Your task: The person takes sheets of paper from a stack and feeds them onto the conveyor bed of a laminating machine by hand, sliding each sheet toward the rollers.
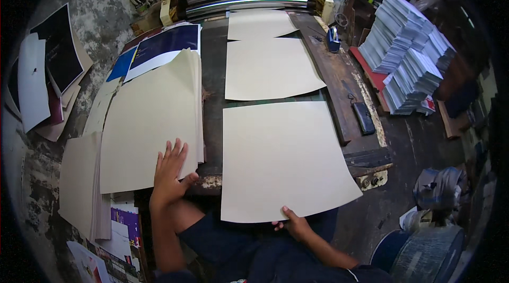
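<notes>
My left hand [170,169] lies with its fingers stretched out on the top of a stack of cream paper sheets [148,108] at the left of the machine table. By its near edge, my right hand [293,224] pinches a large cream sheet [281,161], thumb on top. This sheet lies over the table's front and sticks out toward me. Beyond it rests a second cream sheet [270,68], its right corner lifted a little. Farther on, a third sheet [260,24] reaches up close to the machine's metal rollers [246,3].
A blue tape dispenser [333,39] and a black case [363,118] sit on the table's right side. Tall paper stacks [397,34] stand at the right, plastic-wrapped rolls [429,254] at lower right. Printed sheets [167,47] lie behind the left stack; another stack [79,182] hangs nearer me.
</notes>
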Motion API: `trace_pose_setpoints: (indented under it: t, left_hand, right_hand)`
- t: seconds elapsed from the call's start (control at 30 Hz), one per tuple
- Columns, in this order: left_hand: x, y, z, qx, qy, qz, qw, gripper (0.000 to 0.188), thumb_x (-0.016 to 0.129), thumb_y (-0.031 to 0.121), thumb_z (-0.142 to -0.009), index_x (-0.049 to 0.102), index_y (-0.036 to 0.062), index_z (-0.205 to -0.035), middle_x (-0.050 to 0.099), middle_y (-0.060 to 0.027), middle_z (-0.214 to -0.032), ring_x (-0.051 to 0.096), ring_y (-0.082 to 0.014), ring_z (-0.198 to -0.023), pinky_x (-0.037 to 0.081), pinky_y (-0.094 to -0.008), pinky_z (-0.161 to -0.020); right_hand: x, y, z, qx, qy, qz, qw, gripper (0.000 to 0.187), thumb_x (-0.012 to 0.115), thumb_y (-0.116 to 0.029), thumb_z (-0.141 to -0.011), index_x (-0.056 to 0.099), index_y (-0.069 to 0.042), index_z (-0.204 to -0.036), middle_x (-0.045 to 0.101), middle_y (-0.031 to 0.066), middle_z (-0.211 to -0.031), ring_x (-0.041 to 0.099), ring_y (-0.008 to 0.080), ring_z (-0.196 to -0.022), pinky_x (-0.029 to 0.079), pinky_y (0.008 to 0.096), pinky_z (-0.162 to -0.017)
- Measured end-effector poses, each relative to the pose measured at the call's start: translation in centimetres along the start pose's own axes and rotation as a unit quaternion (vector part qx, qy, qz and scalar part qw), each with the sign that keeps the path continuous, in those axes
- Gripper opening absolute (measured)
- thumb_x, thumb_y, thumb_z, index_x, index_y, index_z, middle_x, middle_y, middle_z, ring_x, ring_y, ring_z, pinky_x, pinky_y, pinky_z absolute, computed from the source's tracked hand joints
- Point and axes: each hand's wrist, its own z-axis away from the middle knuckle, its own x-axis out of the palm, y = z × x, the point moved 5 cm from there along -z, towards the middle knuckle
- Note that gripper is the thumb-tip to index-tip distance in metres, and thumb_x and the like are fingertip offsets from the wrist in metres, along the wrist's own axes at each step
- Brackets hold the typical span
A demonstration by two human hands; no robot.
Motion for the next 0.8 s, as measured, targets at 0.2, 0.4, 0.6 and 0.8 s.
trace_pose_setpoints:
  t: [0.2,0.4,0.6,0.8]
  left_hand:
    - [-1.1,-0.6,0.8,0.02,0.081,0.11,0.99,0.064,0.051,0.056,-0.09,0.053,0.0093,-0.133,0.043,-0.0116,-0.145,0.029,-0.0332,-0.14,0.012,-0.0525,-0.114]
    - [-1.2,-0.9,0.8,-0.075,0.191,0.281,0.938,0.043,0.048,0.043,-0.097,0.067,0.0084,-0.113,0.066,-0.0091,-0.118,0.047,-0.0309,-0.129,0.018,-0.0513,-0.113]
    - [-1.6,-0.6,1.5,-0.225,0.211,0.275,0.911,0.043,0.046,0.037,-0.1,0.067,0.0003,-0.098,0.069,-0.0132,-0.098,0.062,-0.0249,-0.103,0.04,-0.0401,-0.099]
    - [-2.5,-0.8,3.3,-0.256,0.369,0.515,0.73,0.039,0.048,0.032,-0.1,0.067,-0.0001,-0.089,0.066,-0.0098,-0.081,0.06,-0.0155,-0.083,0.046,-0.0312,-0.086]
  right_hand:
    - [0.2,-2.8,-3.4,-0.006,0.018,-0.075,0.997,0.046,0.05,-0.042,-0.096,0.048,-0.001,-0.116,0.06,0.0139,-0.087,0.058,0.0197,-0.069,0.053,0.0413,-0.069]
    - [-0.2,-5.8,-6.4,-0.066,0.002,-0.095,0.993,0.054,0.042,-0.048,-0.098,0.047,0.002,-0.117,0.063,0.0164,-0.087,0.059,0.0189,-0.068,0.054,0.0411,-0.071]
    - [0.9,-7.2,-8.9,-0.135,0.029,-0.122,0.983,0.048,0.041,-0.046,-0.099,0.046,0.0,-0.115,0.063,0.0166,-0.093,0.061,0.0193,-0.072,0.055,0.0407,-0.072]
    - [1.9,-8.0,-7.9,-0.173,0.088,-0.138,0.971,0.053,0.043,-0.041,-0.098,0.026,-0.014,-0.14,0.061,0.0149,-0.111,0.061,0.0198,-0.078,0.055,0.0401,-0.071]
